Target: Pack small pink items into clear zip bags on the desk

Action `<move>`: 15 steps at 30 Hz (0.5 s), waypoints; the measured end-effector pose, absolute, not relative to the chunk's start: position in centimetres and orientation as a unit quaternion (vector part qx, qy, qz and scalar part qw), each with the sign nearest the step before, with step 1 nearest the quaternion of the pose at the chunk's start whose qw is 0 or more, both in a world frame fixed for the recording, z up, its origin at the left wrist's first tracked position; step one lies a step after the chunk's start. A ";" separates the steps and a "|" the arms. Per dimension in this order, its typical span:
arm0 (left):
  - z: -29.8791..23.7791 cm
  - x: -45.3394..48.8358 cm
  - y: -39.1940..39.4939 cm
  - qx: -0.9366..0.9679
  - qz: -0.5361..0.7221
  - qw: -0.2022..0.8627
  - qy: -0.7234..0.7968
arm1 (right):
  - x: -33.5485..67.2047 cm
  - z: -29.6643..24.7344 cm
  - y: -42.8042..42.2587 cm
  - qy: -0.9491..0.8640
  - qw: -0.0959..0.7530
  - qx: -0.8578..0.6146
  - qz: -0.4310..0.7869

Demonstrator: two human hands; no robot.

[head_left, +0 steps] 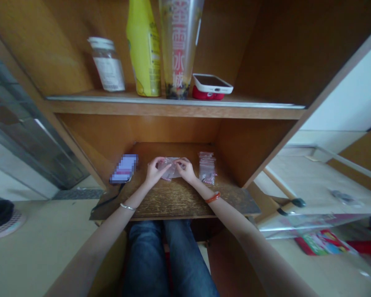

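Between my hands, just above the worn wooden desk [173, 198], is a small clear plastic bag [172, 170] with some pinkish bits near its lower left. My left hand [156, 171] pinches the bag's left side, thumb stretched across it. At the upper right edge of the bag, the fingers of my right hand [185, 169] are pinched together on it. Whether the right fingers also hold something tiny is too small to tell. To the right lies a stack of similar clear bags [207, 168] with pinkish contents at their lower ends.
A lit phone [123, 169] with a cable lies at the desk's left. On the shelf above stand a white-capped jar [107, 66], a yellow bottle [144, 53] and a tall plastic cup [179, 49]. Beside them a white-edged phone [213, 82] rests on a red object [206, 95].
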State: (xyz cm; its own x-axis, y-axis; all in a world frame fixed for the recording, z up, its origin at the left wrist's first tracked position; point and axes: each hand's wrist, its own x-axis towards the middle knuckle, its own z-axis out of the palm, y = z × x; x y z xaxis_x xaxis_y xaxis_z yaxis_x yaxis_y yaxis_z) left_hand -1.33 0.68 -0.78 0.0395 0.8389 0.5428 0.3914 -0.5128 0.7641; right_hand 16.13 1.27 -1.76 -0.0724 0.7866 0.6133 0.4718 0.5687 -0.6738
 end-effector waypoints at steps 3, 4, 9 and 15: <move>-1.0 -1.2 1.3 0.615 0.568 0.356 0.417 | 16.4 -1.3 1.3 -0.698 0.512 -0.446 0.227; -1.2 -1.1 1.5 0.592 0.573 0.386 0.414 | 16.4 -1.2 1.3 -0.695 0.507 -0.448 0.243; -1.9 -0.9 2.3 0.572 0.563 0.426 0.418 | 16.3 -1.0 1.1 -0.700 0.500 -0.434 0.267; -1.8 -1.0 2.3 0.563 0.553 0.455 0.412 | 16.4 -1.8 1.4 -0.686 0.502 -0.433 0.301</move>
